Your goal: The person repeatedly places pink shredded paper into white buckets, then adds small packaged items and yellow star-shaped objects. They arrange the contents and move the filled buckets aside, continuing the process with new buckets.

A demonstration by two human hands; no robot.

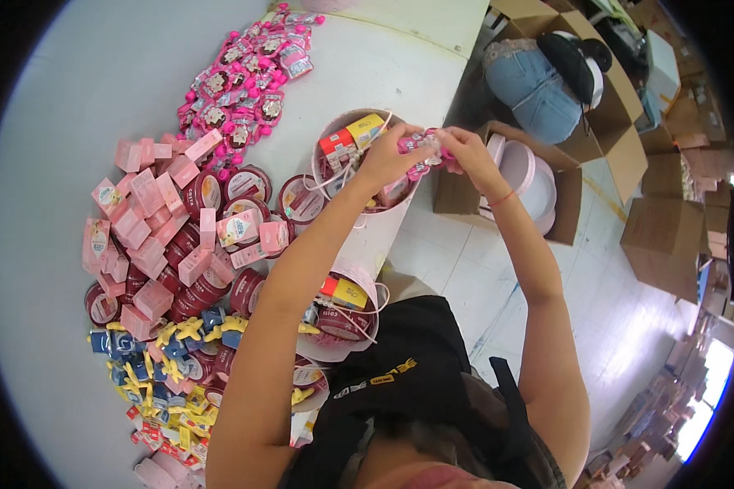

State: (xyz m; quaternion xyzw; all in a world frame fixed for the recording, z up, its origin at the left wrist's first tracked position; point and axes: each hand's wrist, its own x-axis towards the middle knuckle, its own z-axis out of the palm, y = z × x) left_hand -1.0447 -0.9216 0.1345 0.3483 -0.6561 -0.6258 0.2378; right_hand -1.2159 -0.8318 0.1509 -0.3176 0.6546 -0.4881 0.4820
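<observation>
My left hand and my right hand are both closed on a small pink-and-white spouted pouch. They hold it between them over the right edge of a pale round gift bucket with cord handles. Inside that bucket lie a red-and-yellow carton and other items, partly hidden by my left forearm. Closer to my body stands a second round bucket, with a yellow-and-red carton and a dark red round tub in it.
Pink pouches pile at the table's far end. Pink cartons, dark red tubs, yellow-and-blue figures and small red-and-yellow packs heap on the left. Right of the table, a cardboard box holds round white containers; a person bends nearby.
</observation>
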